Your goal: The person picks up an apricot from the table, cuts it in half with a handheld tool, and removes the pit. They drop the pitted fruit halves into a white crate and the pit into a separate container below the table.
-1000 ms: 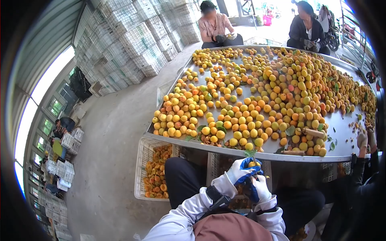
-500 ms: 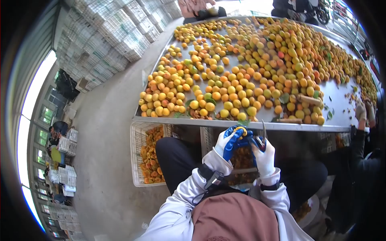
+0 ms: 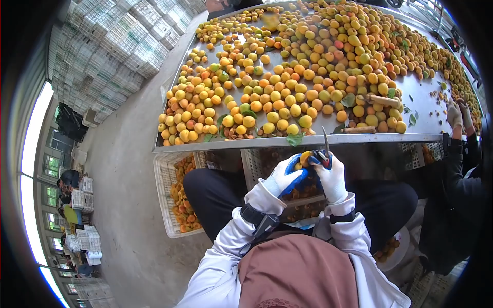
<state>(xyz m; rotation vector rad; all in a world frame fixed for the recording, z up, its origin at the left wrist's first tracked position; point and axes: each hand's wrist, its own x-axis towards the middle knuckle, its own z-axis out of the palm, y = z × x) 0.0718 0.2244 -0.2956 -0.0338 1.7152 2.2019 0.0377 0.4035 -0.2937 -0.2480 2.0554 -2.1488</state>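
Note:
My left hand [image 3: 286, 175], in a white glove with blue palm and fingers, is closed around a yellow-orange apricot [image 3: 305, 157]. Beside it, my right hand [image 3: 333, 178], gloved the same way, grips a knife [image 3: 325, 138] whose thin, curved blade points up. The fingertips of both hands meet at the fruit, and part of it is hidden by them. Just beyond the hands runs the front edge of a metal table [image 3: 231, 144], with many loose apricots [image 3: 280, 97] spread over it.
Crates of orange fruit pieces, including a white crate [image 3: 160, 190], stand under the table. Two wooden-looking sticks [image 3: 358, 130] lie near its front edge. At the right a co-worker's gloved hands [image 3: 457, 114] are over the table. White crates [image 3: 123, 38] are stacked at the back left.
The view has tilted down and shifted, so the table sits higher. My hands have drawn together at the apricot, and more of the fruit shows between them. The knife blade still points up.

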